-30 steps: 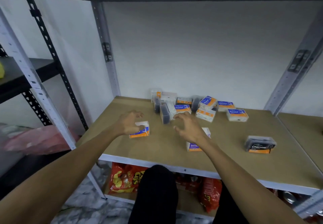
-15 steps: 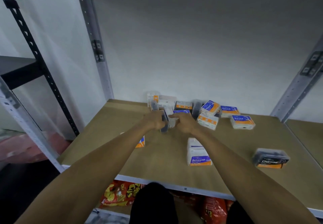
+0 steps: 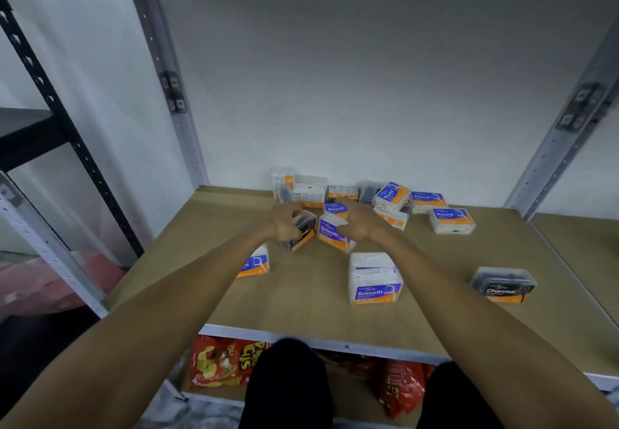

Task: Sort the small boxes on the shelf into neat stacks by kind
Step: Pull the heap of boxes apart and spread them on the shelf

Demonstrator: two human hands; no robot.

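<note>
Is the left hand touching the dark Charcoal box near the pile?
Touching. The head view shows the left hand wrapped over the dark Charcoal box, tilting it up.

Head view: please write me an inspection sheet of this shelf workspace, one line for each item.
Surface: brown shelf board with a white front edge.
Job's things: loose pile of small boxes at the back wall, unsorted; Smooth stack in front centre; Charcoal box alone at the right; Round box partly hidden behind the left forearm.
Clutter: nothing seen.
Grippers: left hand has its grip closed on a dark box, tilted; right hand rests on a tilted Smooth box, grip not clear.
Cables: nothing seen.
Surroundings: red snack bags on the shelf below; grey metal uprights; white wall behind.
</note>
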